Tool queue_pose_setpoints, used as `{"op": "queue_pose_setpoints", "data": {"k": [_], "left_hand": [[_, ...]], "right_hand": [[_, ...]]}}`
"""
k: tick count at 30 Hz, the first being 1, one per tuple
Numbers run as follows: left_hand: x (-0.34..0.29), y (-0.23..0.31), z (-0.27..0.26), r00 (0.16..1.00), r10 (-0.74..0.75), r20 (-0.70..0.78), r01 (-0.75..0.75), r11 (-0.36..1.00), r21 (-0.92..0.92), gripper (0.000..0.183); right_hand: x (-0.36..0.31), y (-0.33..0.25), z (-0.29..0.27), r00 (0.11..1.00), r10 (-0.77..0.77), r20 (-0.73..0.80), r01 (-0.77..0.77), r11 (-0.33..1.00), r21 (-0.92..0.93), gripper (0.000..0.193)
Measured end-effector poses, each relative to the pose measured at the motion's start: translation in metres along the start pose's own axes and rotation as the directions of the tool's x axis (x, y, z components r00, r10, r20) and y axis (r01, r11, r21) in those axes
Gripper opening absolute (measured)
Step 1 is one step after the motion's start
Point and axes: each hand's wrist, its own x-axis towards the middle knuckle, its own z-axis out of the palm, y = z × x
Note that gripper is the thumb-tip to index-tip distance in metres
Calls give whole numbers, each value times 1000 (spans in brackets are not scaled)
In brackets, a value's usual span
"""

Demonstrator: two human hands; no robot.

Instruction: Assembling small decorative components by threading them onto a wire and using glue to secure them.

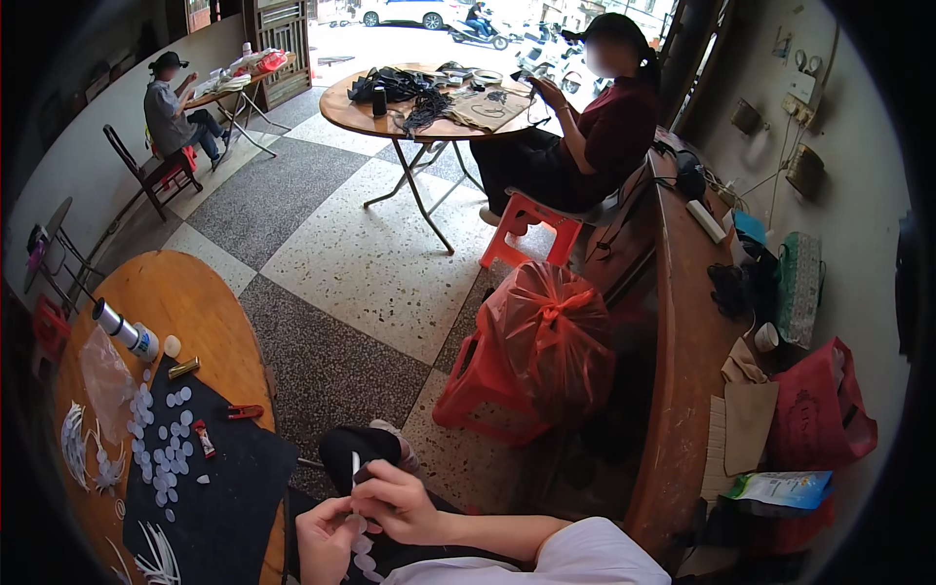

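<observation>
Both hands meet close together above my lap at the bottom middle. My left hand [327,538] pinches a string of translucent whitish discs [365,563], which hangs down below the fingers. Closed against it, my right hand [398,502] has its fingertips around a narrow white strip [356,470] that points upward. A small dark piece [364,473] shows at the right fingertips; its kind cannot be made out. On the wooden table to my left, many similar loose discs [168,453] are scattered over a black cloth [219,497].
The round wooden table [210,292] also bears red thread snips [244,412], a gold tube [183,368], a silver bottle [122,327] and white strips [158,558]. A tied red bag [556,331] sits on red stools ahead. A long wooden counter [673,390] runs along the right. Two people sit at farther tables.
</observation>
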Motion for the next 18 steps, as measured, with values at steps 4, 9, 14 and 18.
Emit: {"op": "queue_pose_setpoints", "data": {"k": [4, 9, 14, 18], "left_hand": [[-12, -8, -6, 999, -37, -6, 37, 999, -27, 21], [-51, 19, -58, 981, 113, -158, -95, 988, 121, 12], [-133, 32, -169, 897, 112, -428, 120, 869, 480, 14], [-246, -4, -262, 828, 103, -551, 373, 633, 679, 18]], "right_hand": [[24, -7, -20, 974, 225, 18, -218, 917, 334, 7], [62, -17, -46, 765, 373, 525, -616, 185, 766, 14], [141, 47, -173, 906, 412, 95, -275, 403, 873, 13], [189, 93, -285, 790, 564, -240, -56, 456, 888, 13]]}}
